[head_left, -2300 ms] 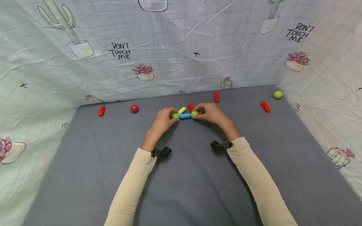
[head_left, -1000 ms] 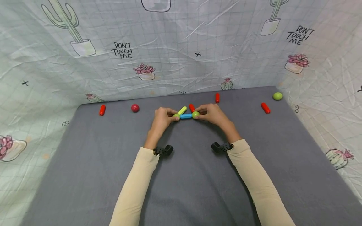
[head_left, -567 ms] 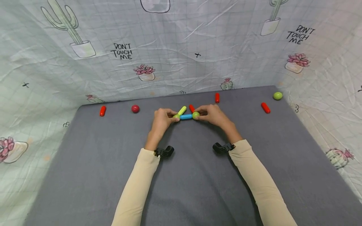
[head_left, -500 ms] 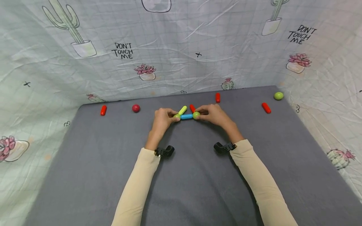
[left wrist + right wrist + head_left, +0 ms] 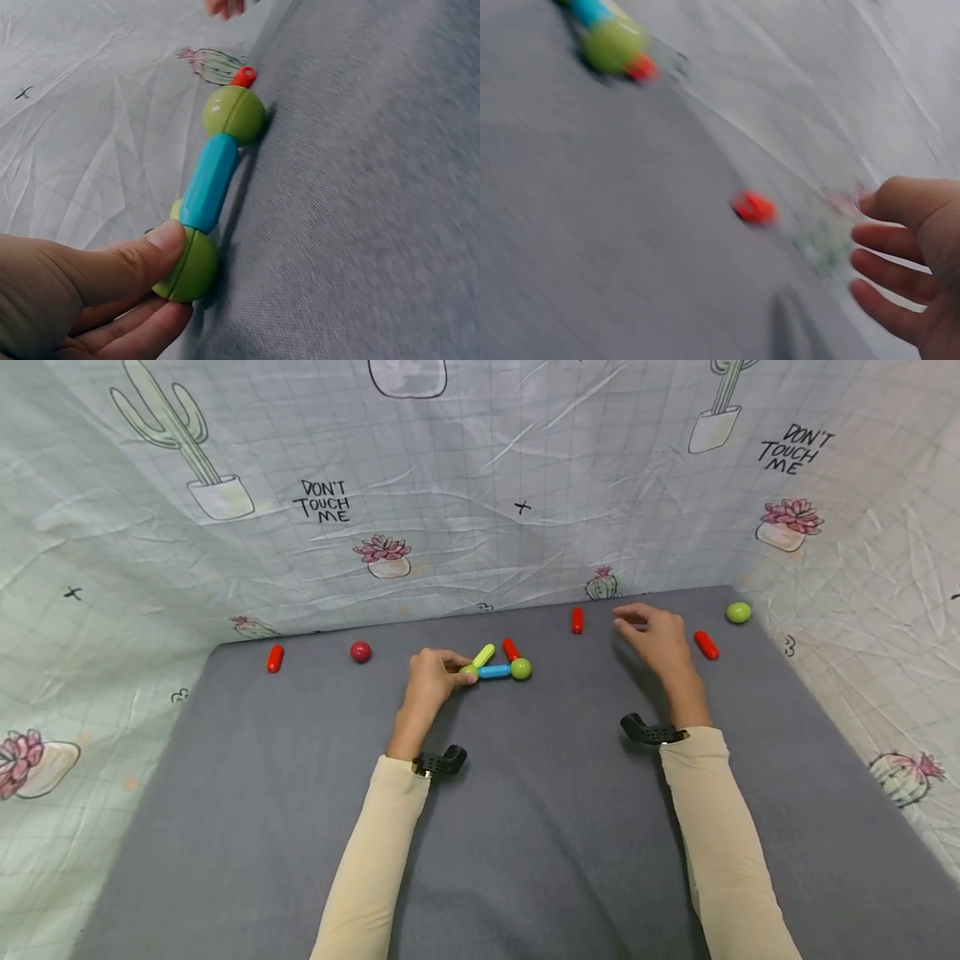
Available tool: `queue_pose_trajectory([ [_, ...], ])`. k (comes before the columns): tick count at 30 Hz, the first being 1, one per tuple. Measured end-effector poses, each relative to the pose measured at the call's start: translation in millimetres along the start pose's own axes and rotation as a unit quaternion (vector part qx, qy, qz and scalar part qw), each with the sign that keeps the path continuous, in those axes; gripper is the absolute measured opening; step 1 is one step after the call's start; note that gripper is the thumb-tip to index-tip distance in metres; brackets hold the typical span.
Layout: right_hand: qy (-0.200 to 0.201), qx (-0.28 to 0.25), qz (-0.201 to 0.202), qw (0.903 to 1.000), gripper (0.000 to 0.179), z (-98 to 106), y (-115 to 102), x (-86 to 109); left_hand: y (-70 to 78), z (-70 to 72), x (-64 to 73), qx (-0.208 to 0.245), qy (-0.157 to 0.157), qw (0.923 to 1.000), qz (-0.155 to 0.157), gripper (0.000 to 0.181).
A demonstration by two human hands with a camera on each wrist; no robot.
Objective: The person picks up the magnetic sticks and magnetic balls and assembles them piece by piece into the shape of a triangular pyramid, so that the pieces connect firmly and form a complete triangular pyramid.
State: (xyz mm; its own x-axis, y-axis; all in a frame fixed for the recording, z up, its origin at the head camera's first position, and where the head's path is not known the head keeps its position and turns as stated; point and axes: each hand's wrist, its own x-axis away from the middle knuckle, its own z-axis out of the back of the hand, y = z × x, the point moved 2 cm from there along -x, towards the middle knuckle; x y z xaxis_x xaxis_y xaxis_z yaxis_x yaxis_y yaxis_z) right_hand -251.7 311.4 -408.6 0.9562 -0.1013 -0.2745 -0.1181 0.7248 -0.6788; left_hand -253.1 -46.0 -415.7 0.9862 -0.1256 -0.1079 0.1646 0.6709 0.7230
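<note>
My left hand (image 5: 429, 683) pinches a green ball (image 5: 196, 268) between thumb and fingers. From that ball a blue rod (image 5: 494, 672) runs right to a second green ball (image 5: 521, 669), in line with it. A yellow-green rod (image 5: 484, 654) slants back from the held ball, and a red rod (image 5: 511, 649) points back from the second one. Over the right back of the table, my right hand (image 5: 660, 639) has its fingers apart and nothing in them. A loose red rod (image 5: 577, 620) lies to its left; this rod appears blurred in the right wrist view.
Right of the right hand lie another red rod (image 5: 706, 645) and a loose green ball (image 5: 738, 612). At the back left are a red ball (image 5: 361, 652) and a red rod (image 5: 275, 658). A printed cloth (image 5: 465, 485) hangs behind the grey table (image 5: 510, 860).
My right hand has let go of the second green ball and moved right, past the loose red rod. The left hand keeps its pinch in nearly the same spot.
</note>
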Motion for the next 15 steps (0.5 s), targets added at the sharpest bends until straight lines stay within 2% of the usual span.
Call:
queue_pose_trajectory([
  [3,0.067,0.001,-0.049,0.9965,0.031,20,24,-0.7,-0.3,0.5,0.0,0.0,0.002,0.9999,0.011,0.028],
  [5,0.116,0.002,-0.088,0.9894,0.032,34,39,-1.0,-0.1,0.9,-0.1,0.0,0.002,0.9999,0.015,0.029],
  [9,0.201,-0.01,-0.169,0.9648,0.033,54,65,-0.6,-1.0,1.7,-0.3,0.005,0.001,0.9997,0.024,0.028],
  [13,0.247,-0.021,-0.24,0.9384,0.036,65,87,1.5,-2.3,2.2,-1.2,0.001,-0.001,0.9997,0.025,0.029],
  [15,0.26,-0.022,-0.261,0.9296,0.038,69,96,0.4,-2.7,2.0,-1.7,0.001,-0.003,0.9997,0.023,0.029],
])
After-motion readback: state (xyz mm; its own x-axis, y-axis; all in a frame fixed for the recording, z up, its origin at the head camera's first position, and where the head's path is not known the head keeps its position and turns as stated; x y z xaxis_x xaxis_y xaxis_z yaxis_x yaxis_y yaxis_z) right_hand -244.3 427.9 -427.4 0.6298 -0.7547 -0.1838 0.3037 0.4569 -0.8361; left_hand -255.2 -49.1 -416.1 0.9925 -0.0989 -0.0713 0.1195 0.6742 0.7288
